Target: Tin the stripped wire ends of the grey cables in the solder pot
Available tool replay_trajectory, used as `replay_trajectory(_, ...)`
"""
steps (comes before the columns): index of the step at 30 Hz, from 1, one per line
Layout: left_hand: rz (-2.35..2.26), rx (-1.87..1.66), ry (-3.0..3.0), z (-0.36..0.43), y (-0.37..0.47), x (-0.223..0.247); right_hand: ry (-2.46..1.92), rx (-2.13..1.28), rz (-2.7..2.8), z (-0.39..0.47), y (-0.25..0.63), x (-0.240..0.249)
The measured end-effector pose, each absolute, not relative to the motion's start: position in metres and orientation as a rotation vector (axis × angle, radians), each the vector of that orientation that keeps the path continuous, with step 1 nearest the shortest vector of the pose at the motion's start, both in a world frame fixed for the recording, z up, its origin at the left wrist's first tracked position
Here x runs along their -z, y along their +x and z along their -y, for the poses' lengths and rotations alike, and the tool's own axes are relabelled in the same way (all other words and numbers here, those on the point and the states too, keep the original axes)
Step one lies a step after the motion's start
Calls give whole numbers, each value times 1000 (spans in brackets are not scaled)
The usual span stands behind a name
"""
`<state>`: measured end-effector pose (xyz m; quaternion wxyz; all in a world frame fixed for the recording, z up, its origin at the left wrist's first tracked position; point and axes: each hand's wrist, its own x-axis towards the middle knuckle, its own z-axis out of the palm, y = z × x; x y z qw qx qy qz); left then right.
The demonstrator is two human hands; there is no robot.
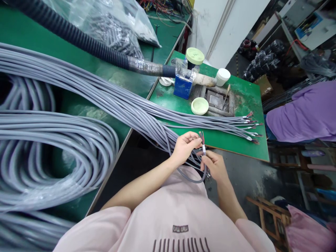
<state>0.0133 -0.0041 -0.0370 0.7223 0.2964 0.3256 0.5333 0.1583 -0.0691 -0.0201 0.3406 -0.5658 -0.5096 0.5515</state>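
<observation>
Across the left table (139,85), a coil (105,140) and a bundle (110,92) of grey cables are laid. By the left hand (183,145), fingers curled, the coloured wires (202,136) are pinched between thumb and fingertip. Between the shirt (189,206) and the right table (246,96), the cable (205,168) is held up; its wire end is pointed away from the body, its long axis nearly straight there, then curved through a loop to the left. By the right hand (214,164), half closed, it is pinched just below the white sleeve (204,148).
</observation>
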Motion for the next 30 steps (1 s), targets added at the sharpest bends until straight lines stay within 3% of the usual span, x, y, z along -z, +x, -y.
replay_trajectory(6,-733,-1108,742,16,21,32,-1316,-1411,1022,53,156,22)
replay_trajectory(13,-695,-1111,672,22,29,31,-1331,-1116,945,45,145,21)
replay_trajectory(21,-737,-1205,629,18,35,34,-1368,-730,1376,34,154,5)
replay_trajectory(26,-803,-1277,935,1,17,26,-1378,-595,1579,5,166,-25)
replay_trajectory(30,-1013,-1427,1569,-23,-11,28,-1422,-437,1732,-47,178,-50)
